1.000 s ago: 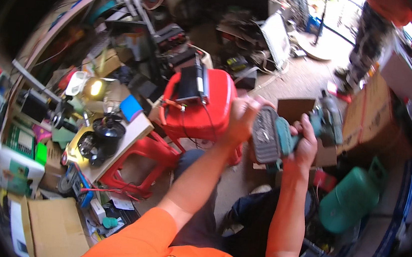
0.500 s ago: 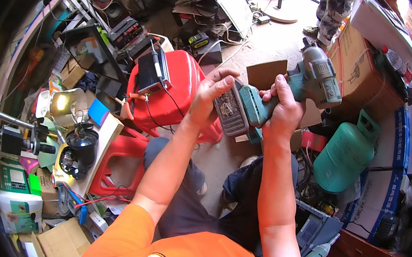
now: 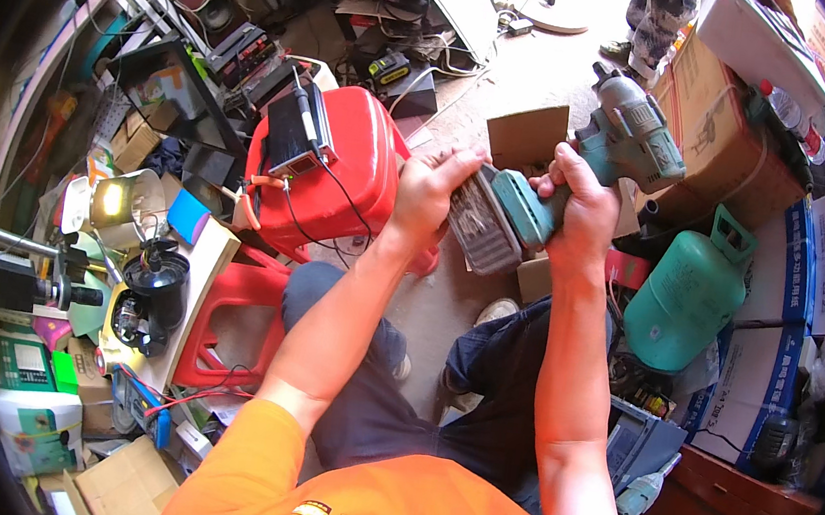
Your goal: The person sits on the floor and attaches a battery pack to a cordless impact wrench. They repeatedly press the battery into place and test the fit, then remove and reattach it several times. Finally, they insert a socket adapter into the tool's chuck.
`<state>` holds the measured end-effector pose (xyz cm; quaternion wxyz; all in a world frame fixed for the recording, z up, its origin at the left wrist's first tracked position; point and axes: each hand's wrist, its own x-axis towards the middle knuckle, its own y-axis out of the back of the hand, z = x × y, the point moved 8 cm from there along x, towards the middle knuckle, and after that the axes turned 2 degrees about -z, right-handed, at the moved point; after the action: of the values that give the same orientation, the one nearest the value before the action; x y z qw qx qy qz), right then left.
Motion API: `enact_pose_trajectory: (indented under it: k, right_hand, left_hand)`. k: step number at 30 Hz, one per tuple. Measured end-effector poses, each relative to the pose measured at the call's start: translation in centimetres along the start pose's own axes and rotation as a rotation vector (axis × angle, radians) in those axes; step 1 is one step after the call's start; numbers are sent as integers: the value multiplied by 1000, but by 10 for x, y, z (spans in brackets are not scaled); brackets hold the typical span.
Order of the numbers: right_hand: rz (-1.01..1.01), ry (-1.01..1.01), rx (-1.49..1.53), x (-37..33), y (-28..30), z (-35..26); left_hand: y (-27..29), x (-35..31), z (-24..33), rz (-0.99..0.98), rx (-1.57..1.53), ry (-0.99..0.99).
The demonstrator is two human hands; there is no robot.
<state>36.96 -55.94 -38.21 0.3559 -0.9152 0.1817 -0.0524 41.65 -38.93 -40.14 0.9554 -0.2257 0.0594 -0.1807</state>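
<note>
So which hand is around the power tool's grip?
The right hand, wrapped around the middle of the green power tool; the left hand is instead at the battery pack on its end.

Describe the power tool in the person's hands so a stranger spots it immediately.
Find the red stool, then look right to the right hand. It grips the handle of a teal-and-grey, pistol-shaped power tool with a bulky block at its base. Unlike the rounded green gas cylinder nearby, it is hand-held.

blue-and-white cartons [image 3: 750, 392] at three to four o'clock carry printed characters; the orange shirt [image 3: 406, 508] at six bears a small logo.
</note>
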Motion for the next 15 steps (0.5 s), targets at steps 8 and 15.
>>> enact_pose_trajectory:
  k: [8,15]
  right_hand:
    - [-143,-110,-200,-38,-8,-19]
    - [-304,-31,-207,-57,-10,-13]
  left_hand:
    - [-17,-64,9,-480,489,-26]
    - [-35,-92,19,-555,878,-156]
